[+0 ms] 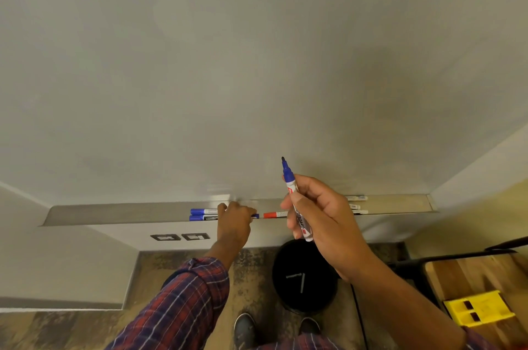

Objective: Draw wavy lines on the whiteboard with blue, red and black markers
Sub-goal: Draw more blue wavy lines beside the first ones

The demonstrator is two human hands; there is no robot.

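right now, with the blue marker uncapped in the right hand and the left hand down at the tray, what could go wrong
1. The uncapped blue whiteboard marker in the right hand points its bare tip up in front of the white whiteboard; a drift could leave a stray mark.
2. The left hand works in the narrow metal tray beside the red-capped marker; a nudge could roll it off towards the round black bin.

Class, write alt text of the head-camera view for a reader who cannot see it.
A right hand holds an uncapped blue marker, tip up, before a blank whiteboard. The left hand reaches to the marker tray, where blue markers and a red marker lie.
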